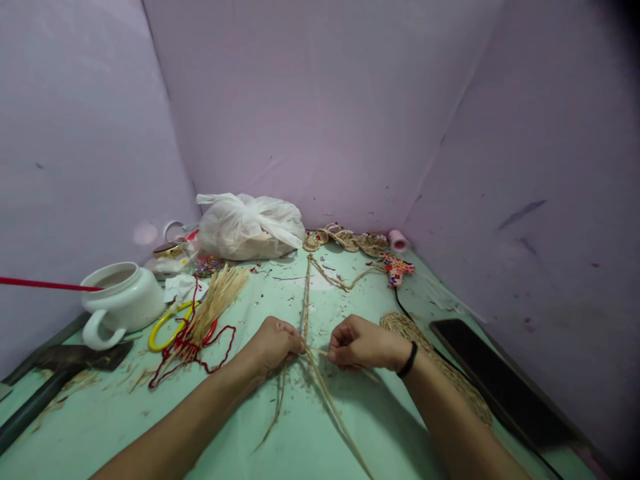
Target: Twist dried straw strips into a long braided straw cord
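A thin braid of straw-coloured fibre (pixel 307 293) runs from the back of the table toward me. My left hand (pixel 277 343) is closed, pinching the braid at its near end, where the strands part. My right hand (pixel 357 343), with a black band at the wrist, is closed on one fibre strand (pixel 323 352) drawn out to the right. A long loose strand (pixel 333 407) trails down toward the front edge, and a shorter one hangs below my left hand. Beyond the hands, more of the braid bends off to the right.
Left stand a white pot (pixel 133 300), a hammer (pixel 90 357), yellow-handled scissors (pixel 163 330), red yarn (pixel 233 333) and a straw bundle (pixel 220 300). At the back are a white plastic bag (pixel 245 230), woven straw pieces (pixel 345 238) and a pink spool (pixel 399 241). Right lie a woven sole-shaped piece (pixel 440 360) and a phone (pixel 495 373).
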A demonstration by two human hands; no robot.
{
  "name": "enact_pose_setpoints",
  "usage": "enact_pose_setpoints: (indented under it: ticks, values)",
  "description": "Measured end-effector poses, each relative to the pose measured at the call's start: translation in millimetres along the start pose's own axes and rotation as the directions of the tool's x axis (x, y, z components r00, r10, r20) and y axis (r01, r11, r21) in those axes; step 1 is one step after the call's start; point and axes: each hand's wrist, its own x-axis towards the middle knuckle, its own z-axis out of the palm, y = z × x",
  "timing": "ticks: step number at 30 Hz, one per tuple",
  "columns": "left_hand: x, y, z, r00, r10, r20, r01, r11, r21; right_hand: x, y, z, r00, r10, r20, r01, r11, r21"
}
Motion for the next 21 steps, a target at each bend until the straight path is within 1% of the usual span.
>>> enact_pose_setpoints:
  ticks: [1, 2, 3, 4, 5, 6, 7, 8, 9, 10, 12, 14, 16, 17, 19, 21]
  values:
    - [-1, 0, -0.5, 1.0, -0.017, 0.001, 0.017, 1.0, 0.005, -4, 1, -8, 1.0, 0.014, 0.0, -0.014, 1.0, 0.0]
    - [-1, 0, -1.2, 1.0, -0.03, 0.006, 0.03, 1.0, 0.008, -7, 3, -15, 0.999, 0.022, -0.042, -0.022, 1.0, 0.005]
    - [-1, 0, -2.0, 0.999, -0.036, 0.013, 0.036, 0.999, 0.007, -10, 4, -22, 0.991, 0.023, -0.13, -0.02, 1.0, 0.024]
    - [-1, -1, -2.8, 0.999, -0.039, 0.021, 0.039, 0.999, 0.003, -13, 4, -28, 0.968, 0.022, -0.251, -0.009, 0.999, 0.053]
    - [-1, -2, -3.5, 0.999, -0.041, 0.028, 0.041, 0.999, -0.004, -14, 3, -33, 0.924, 0.025, -0.382, 0.011, 0.996, 0.091]
    - [0, -3, -4.1, 0.998, -0.045, 0.033, 0.045, 0.999, -0.008, -16, 1, -36, 0.869, 0.036, -0.493, 0.034, 0.991, 0.132]
    - [1, -4, -4.4, 0.998, -0.049, 0.037, 0.049, 0.999, -0.01, -16, -2, -38, 0.822, 0.049, -0.568, 0.057, 0.984, 0.167]
    - [2, -5, -4.5, 0.998, -0.05, 0.039, 0.05, 0.999, -0.009, -16, -8, -39, 0.797, 0.054, -0.602, 0.074, 0.98, 0.186]
    - [4, -6, -4.3, 0.998, -0.047, 0.04, 0.047, 0.999, -0.008, -14, -15, -39, 0.795, 0.047, -0.605, 0.083, 0.979, 0.186]
    - [5, -8, -3.8, 0.998, -0.044, 0.035, 0.044, 0.999, -0.005, -11, -24, -38, 0.805, 0.031, -0.592, 0.086, 0.982, 0.169]
    - [9, -11, -2.1, 0.999, -0.029, 0.017, 0.029, 1.0, -0.009, -1, -44, -33, 0.837, -0.019, -0.546, 0.091, 0.99, 0.105]
    - [12, -14, 0.0, 1.0, 0.017, 0.005, -0.017, 0.999, -0.042, 16, -67, -26, 0.866, -0.063, -0.497, 0.098, 0.994, 0.044]
    - [13, -15, 1.7, 0.997, 0.081, 0.008, -0.08, 0.993, -0.093, 39, -88, -16, 0.898, -0.068, -0.435, 0.08, 0.997, 0.011]
    - [13, -15, 2.2, 0.996, 0.091, 0.003, -0.09, 0.99, -0.106, 53, -97, -11, 0.913, -0.053, -0.404, 0.059, 0.998, 0.002]
    - [12, -14, 2.3, 0.998, 0.057, -0.032, -0.06, 0.994, -0.087, 82, -110, 1, 0.931, -0.008, -0.364, 0.005, 1.0, -0.008]
    - [12, -15, 2.2, 0.997, 0.032, -0.064, -0.035, 0.998, -0.048, 113, -117, 14, 0.934, 0.036, -0.354, -0.041, 0.999, -0.007]
